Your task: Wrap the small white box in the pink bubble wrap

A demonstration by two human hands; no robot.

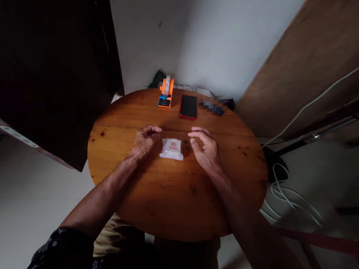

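A small white package (171, 149) in clear bubble wrap, with red print on its top, lies on the round wooden table (167, 190). Just to its left is my left hand (147, 140), its fingers loosely curled and parted, with nothing seen in them. On the package's other side, a short gap away, my right hand (206, 147) has its thumb and bent fingers apart and holds nothing.
Along the table's far side are an orange and blue tape dispenser (166, 92), a red-edged phone (188, 107) and a dark, pixelated item (212, 105). A white wall rises behind. Coiled white cable (285, 195) lies on the floor at right.
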